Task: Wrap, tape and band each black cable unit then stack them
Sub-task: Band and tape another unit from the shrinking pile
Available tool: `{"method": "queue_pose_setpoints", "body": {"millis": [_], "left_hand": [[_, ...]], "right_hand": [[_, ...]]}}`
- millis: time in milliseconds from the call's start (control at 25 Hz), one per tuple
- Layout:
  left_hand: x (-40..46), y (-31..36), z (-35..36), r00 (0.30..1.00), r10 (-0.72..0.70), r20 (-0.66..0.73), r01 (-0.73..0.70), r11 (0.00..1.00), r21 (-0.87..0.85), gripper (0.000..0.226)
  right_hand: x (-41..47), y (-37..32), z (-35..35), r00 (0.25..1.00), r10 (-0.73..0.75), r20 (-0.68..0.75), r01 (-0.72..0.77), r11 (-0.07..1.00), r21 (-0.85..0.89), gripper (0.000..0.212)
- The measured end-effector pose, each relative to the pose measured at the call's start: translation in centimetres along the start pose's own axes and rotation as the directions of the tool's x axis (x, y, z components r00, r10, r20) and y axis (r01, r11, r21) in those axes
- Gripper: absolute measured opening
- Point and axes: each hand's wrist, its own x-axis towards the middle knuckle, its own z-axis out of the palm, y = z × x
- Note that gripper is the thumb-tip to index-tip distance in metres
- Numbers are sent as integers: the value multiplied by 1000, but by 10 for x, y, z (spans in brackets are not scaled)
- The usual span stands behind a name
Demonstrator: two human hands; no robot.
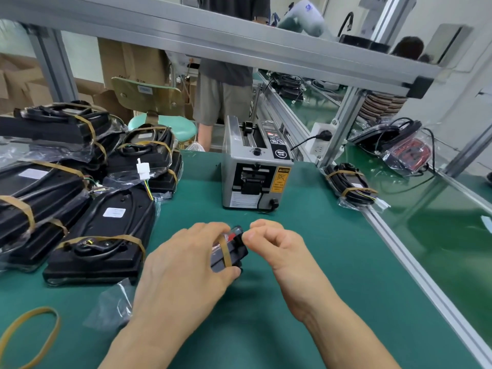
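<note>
At the far left a loose rubber band (29, 336) lies flat on the green desk (306, 262), and behind it sits a stack of banded black cable units (80, 187) in clear bags, well apart from the work going on at the middle. There the left hand (183, 267) curls over a small black unit (230, 249), fingers and thumb gripping it from the near left side, with a tan band (225, 251) already looped across it. The unit's long axis seems to run away from the person and slightly rightward, though most of it is hidden under the fingers. Just to its right, the right hand (271, 246) is closed in a pinch at the unit's far end; what it pinches is too small to tell, likely the band or a cable tip. The left hand is the nearer and carries the unit, so any stacking move would probably go leftward toward the pile. Beyond stands a grey tape dispenser (255, 166), then an aluminium frame rail (399, 241) and another banded unit (351, 187) at the right, with a second green bench and a standing person behind.
</note>
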Motion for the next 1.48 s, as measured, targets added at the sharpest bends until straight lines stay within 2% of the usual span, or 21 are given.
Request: {"method": "queue_pose_setpoints", "body": {"millis": [120, 360, 640, 800, 960, 1120, 1200, 1480], "left_hand": [[-1, 1, 0, 1000, -8, 3, 8, 1000, 7, 49], [-2, 2, 0, 1000, 3, -6, -3, 1000, 12, 51], [-2, 3, 0, 1000, 8, -3, -8, 1000, 18, 48], [-1, 2, 0, 1000, 6, 2, -6, 1000, 25, 49], [-1, 1, 0, 1000, -1, 10, 1, 1000, 22, 49], [-1, 2, -1, 1000, -3, 11, 3, 1000, 16, 50], [-2, 2, -1, 1000, -3, 9, 3, 1000, 19, 50], [-1, 2, -1, 1000, 3, 2, -3, 1000, 22, 48]], "right_hand": [[0, 3, 2, 999, -17, -31, 16, 999, -43, 14], [2, 4, 5, 993, -71, -98, 58, 990, -132, 23], [0, 12, 17, 951, -210, -226, 138, 944, -299, 25], [0, 12, 16, 962, -189, -199, 150, 968, -199, 41], [1, 11, 14, 964, -192, -184, 154, 967, -202, 37], [0, 10, 10, 983, -147, -108, 136, 986, -99, 41], [0, 10, 10, 986, -144, -89, 132, 983, -125, 38], [0, 10, 15, 955, -245, -167, 190, 938, -290, 24]]}}
